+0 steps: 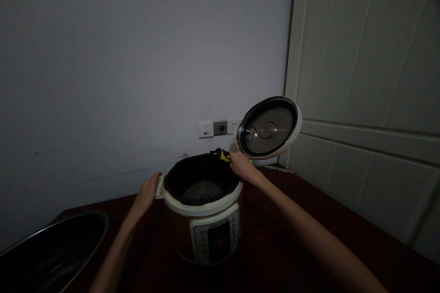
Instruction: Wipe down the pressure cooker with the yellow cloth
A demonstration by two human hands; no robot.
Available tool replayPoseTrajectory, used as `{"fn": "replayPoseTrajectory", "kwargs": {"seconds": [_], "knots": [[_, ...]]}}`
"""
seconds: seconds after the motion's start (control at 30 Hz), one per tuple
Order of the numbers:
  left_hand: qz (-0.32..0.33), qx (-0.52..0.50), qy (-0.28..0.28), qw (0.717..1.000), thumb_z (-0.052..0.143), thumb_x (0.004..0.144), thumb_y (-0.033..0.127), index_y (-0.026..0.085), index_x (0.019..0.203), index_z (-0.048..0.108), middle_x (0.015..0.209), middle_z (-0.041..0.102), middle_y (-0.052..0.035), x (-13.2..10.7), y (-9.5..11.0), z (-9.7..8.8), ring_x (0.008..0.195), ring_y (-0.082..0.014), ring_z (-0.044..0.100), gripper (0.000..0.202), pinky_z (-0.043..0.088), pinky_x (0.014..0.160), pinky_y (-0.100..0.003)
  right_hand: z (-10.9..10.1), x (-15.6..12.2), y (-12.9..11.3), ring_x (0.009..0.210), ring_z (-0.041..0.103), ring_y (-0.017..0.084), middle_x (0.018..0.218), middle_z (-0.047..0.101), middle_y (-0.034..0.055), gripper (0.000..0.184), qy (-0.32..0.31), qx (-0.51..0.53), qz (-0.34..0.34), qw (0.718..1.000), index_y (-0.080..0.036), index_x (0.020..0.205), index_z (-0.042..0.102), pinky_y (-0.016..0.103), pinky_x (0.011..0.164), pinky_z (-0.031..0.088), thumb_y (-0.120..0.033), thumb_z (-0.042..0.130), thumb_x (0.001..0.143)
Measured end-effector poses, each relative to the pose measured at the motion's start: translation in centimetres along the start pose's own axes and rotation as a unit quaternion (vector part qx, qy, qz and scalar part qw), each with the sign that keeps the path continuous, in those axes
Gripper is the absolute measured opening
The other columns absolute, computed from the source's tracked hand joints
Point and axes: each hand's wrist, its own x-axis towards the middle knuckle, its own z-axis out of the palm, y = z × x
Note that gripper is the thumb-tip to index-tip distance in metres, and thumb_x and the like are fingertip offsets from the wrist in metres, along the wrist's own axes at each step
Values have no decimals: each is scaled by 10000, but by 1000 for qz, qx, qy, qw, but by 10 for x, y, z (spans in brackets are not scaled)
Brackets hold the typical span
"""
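An electric pressure cooker (202, 209) stands on the dark red tabletop, its control panel facing me. Its lid (270, 129) is raised and tilted at the back right, with the metallic underside showing. No inner pot is in the cooker, and a round plate shows at the bottom of its dark cavity. My left hand (147, 190) is closed around the white side handle (159, 187). At the back right rim, my right hand (241, 165) is closed on a small yellow-and-black object (222, 154), whose kind I cannot make out.
A large dark pot (51, 247) with a metal rim is at the lower left, partly cut off by the frame. Behind the cooker, wall sockets (220, 128) are set in the pale wall. A white panelled door (364, 146) stands at the right. The light is dim.
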Motion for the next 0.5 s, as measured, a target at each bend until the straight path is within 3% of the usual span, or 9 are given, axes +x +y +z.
{"fn": "replayPoseTrajectory", "kwargs": {"seconds": [0.33, 0.5], "knots": [[14, -7, 7, 1000, 329, 766, 493, 179, 894, 653, 1008, 725, -107, 0, 5, 0, 1057, -278, 631, 468, 420, 998, -422, -6, -25, 2, 978, 615, 240, 1031, 655, 199, 317, 30, 35, 29, 999, -55, 1023, 610, 274, 793, 417, -3, 376, 814], [9, 0, 6, 1000, 324, 768, 491, 188, 888, 652, 1016, 724, -95, 1, 2, 0, 1055, -276, 626, 462, 408, 1007, -433, -19, -68, 10, 921, 613, 215, 1005, 664, 155, 306, 38, 113, -37, 992, -94, 958, 620, 281, 806, 437, 3, 398, 772]]}}
